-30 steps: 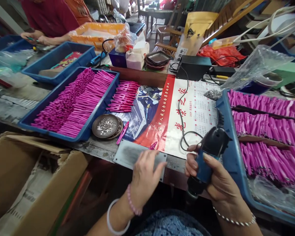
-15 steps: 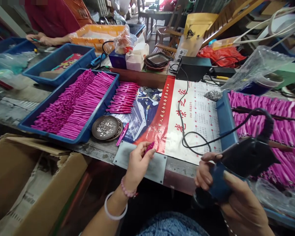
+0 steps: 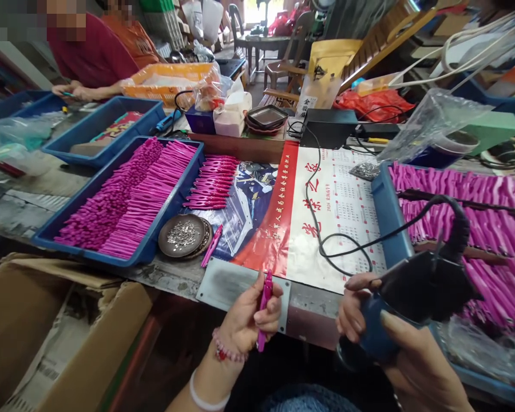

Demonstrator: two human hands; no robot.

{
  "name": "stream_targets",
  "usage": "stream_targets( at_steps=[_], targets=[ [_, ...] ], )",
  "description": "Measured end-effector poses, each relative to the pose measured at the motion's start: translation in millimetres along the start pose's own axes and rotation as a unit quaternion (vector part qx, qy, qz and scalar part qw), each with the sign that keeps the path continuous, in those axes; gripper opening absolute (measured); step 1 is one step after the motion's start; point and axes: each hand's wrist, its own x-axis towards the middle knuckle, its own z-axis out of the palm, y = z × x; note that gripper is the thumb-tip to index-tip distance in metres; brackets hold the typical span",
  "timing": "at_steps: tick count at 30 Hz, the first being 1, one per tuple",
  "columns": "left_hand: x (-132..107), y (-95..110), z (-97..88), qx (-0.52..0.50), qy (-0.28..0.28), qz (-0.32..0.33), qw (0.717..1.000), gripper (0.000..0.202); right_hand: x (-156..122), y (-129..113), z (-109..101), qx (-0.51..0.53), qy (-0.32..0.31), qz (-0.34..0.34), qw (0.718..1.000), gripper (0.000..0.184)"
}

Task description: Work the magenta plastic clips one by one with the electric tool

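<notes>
My left hand (image 3: 248, 320) is closed on a slim magenta plastic piece (image 3: 264, 309), held upright over the table's front edge by a grey metal plate (image 3: 227, 281). My right hand (image 3: 395, 349) grips a blue and black corded power tool (image 3: 412, 297), tilted, just right of the left hand. Its black cable (image 3: 339, 252) loops over a calendar sheet (image 3: 339, 212). A round dish of small metal bits (image 3: 183, 234) lies left of the plate, with a loose magenta piece (image 3: 212, 246) beside it.
A blue tray of magenta pieces (image 3: 124, 200) sits at left, another blue tray (image 3: 463, 229) at right. A row of magenta pieces (image 3: 212, 182) lies between them. A cardboard box (image 3: 47, 332) stands below left. Another person's hands (image 3: 71, 91) work at the far left.
My left hand went from flat on the metal plate to picking up a magenta piece and drawing it toward me. My right hand tilted the power tool and moved it right.
</notes>
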Motion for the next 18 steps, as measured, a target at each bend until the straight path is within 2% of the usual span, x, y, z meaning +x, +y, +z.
stream_targets(
  at_steps=[4,6,7,8,9,12,13,14,16,18],
  targets=[
    [3,-4,0.3,0.057,0.006,0.021,0.998,0.036,0,0,3,-0.007,-0.019,-0.03,0.999,0.032],
    [4,-6,2.6,0.141,0.04,0.063,0.987,0.041,0,1,3,-0.013,-0.027,-0.035,0.999,0.033],
    [4,-8,4.2,0.209,0.064,0.099,0.971,0.043,0,2,3,-0.017,-0.029,-0.032,0.999,0.033],
    [4,-10,6.0,0.292,0.093,0.143,0.941,0.043,0,3,2,-0.021,-0.03,-0.03,0.999,0.033],
    [4,-13,7.8,0.383,0.121,0.187,0.897,0.041,0,4,2,-0.025,-0.029,-0.027,0.999,0.033],
    [3,-20,11.6,0.607,0.172,0.284,0.722,0.033,-1,6,0,-0.039,-0.028,-0.03,0.998,0.034],
    [2,-23,12.1,0.652,0.175,0.297,0.675,0.035,-2,6,0,-0.043,-0.028,-0.033,0.998,0.034],
    [3,-25,12.3,0.684,0.174,0.303,0.64,0.039,-2,6,-1,-0.049,-0.028,-0.036,0.998,0.034],
    [3,-28,12.2,0.72,0.165,0.299,0.604,0.045,-3,7,-1,-0.06,-0.027,-0.039,0.997,0.036],
    [3,-29,11.8,0.73,0.155,0.286,0.601,0.046,-3,8,-1,-0.071,-0.029,-0.036,0.996,0.038]
  ],
)
